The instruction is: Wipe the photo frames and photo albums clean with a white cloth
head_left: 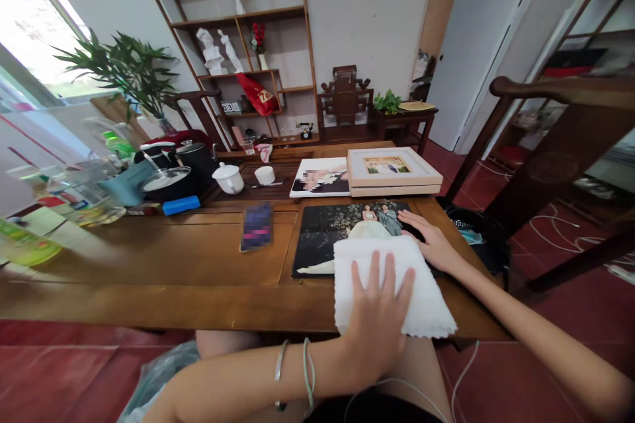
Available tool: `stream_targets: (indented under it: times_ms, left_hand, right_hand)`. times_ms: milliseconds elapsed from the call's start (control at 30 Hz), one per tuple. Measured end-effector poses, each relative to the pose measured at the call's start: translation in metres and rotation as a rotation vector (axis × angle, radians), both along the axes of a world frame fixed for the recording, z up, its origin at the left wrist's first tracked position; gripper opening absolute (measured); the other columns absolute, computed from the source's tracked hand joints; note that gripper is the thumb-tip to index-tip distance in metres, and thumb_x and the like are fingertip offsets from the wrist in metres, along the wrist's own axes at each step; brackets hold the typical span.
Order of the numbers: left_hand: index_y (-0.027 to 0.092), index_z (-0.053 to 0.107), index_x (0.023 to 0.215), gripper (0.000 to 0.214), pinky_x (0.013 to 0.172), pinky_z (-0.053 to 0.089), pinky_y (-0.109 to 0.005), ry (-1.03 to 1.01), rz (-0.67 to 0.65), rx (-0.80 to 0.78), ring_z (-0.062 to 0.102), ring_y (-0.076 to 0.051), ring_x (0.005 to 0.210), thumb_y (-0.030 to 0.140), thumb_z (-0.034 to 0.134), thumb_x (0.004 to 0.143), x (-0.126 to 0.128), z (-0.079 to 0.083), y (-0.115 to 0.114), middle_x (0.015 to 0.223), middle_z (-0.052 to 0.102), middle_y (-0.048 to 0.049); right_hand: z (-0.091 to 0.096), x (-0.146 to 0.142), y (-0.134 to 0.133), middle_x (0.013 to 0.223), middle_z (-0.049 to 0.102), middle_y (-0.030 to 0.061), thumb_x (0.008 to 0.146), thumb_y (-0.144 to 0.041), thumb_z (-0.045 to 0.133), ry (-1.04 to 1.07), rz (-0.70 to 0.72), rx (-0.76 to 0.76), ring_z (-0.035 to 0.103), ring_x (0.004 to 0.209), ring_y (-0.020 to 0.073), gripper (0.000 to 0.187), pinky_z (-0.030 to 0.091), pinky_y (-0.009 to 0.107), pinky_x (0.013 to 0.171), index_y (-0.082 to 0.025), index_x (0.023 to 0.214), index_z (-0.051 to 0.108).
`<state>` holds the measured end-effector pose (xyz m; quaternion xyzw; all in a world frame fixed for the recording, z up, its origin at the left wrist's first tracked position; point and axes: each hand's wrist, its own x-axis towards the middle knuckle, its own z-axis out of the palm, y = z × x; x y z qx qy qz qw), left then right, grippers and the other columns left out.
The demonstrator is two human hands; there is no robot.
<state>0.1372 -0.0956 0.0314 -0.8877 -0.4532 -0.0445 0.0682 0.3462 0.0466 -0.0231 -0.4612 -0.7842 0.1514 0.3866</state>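
Note:
A white cloth with a scalloped edge lies over the front part of a dark wedding photo panel and past the table's front edge. My left hand, with bracelets on its wrist, presses on the cloth, fingers spread flat. At the panel's right side rests my right hand, its fingers stretched out over the surface. The panel shows a couple, one in a white gown and one in a grey suit. Cloth and hands hide its lower right part.
Behind the panel sit a white-covered photo album and a framed photo box. A phone lies to the left on the wooden table. Farther left are a lidded white cup, a blue block and bottles. A chair stands right.

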Motion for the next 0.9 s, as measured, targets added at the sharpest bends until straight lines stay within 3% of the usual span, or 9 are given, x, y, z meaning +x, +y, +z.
stream_targets:
  times_ms: [100,333,433,533,633,767,900]
  left_hand:
    - [0.02,0.022,0.152,0.08,0.106,0.029,-0.066,0.015,0.031,-0.046,0.023,-0.042,0.141,0.038,0.059,0.084,0.003,0.006,0.016,0.156,0.024,-0.0198]
    - [0.021,0.026,0.151,0.078,0.104,0.032,-0.063,0.087,0.144,-0.017,0.027,-0.041,0.14,0.04,0.062,0.085,0.008,0.013,0.097,0.154,0.029,-0.0196]
    - [0.018,0.025,0.151,0.079,0.103,0.032,-0.063,0.112,0.195,0.007,0.027,-0.043,0.139,0.038,0.063,0.085,0.013,0.009,0.11,0.153,0.029,-0.0225]
    - [0.01,0.026,0.15,0.077,0.103,0.034,-0.062,0.127,0.226,0.018,0.031,-0.048,0.136,0.03,0.062,0.085,0.021,0.006,0.093,0.149,0.032,-0.0286]
    - [0.006,0.029,0.149,0.073,0.103,0.035,-0.06,0.111,0.238,-0.017,0.034,-0.048,0.134,0.024,0.059,0.085,0.029,0.004,0.057,0.146,0.037,-0.0287]
    - [0.004,0.032,0.148,0.069,0.106,0.037,-0.056,0.092,0.101,0.034,0.038,-0.044,0.134,0.024,0.056,0.086,0.04,0.002,0.007,0.143,0.043,-0.026]
    - [0.001,0.036,0.146,0.068,0.104,0.039,-0.053,0.167,0.009,0.107,0.043,-0.043,0.131,0.028,0.055,0.087,0.041,0.001,-0.01,0.14,0.046,-0.0273]
  right_hand:
    - [0.001,0.0,0.0,0.135,0.059,0.0114,0.089,-0.038,0.049,-0.007,0.001,0.0,0.047,0.132,0.0294,0.04,0.034,0.056,0.112,-0.023,0.124,0.062]
    - [-0.004,0.005,0.004,0.137,0.057,0.0108,0.082,-0.029,0.054,-0.017,0.033,0.008,0.047,0.132,0.0298,0.045,0.035,0.055,0.111,-0.023,0.126,0.061]
    - [-0.005,0.006,0.004,0.138,0.056,0.0094,0.079,-0.023,0.052,-0.017,0.043,0.016,0.047,0.133,0.0286,0.05,0.034,0.054,0.112,-0.024,0.128,0.059]
    - [-0.003,0.005,0.003,0.138,0.056,0.0098,0.08,-0.026,0.054,-0.013,0.044,0.0,0.046,0.133,0.0295,0.048,0.034,0.054,0.112,-0.023,0.127,0.06]
    - [0.0,0.002,0.002,0.135,0.058,0.01,0.086,-0.036,0.054,-0.001,0.01,-0.013,0.047,0.132,0.0303,0.04,0.035,0.055,0.111,-0.024,0.123,0.063]
    - [0.001,0.0,0.0,0.135,0.059,0.0093,0.089,-0.04,0.052,0.005,-0.006,-0.017,0.048,0.132,0.0289,0.038,0.035,0.055,0.111,-0.025,0.123,0.063]
    - [0.0,0.0,0.001,0.136,0.058,0.0087,0.089,-0.04,0.054,0.014,-0.012,-0.027,0.047,0.132,0.0274,0.038,0.035,0.053,0.112,-0.026,0.124,0.062]
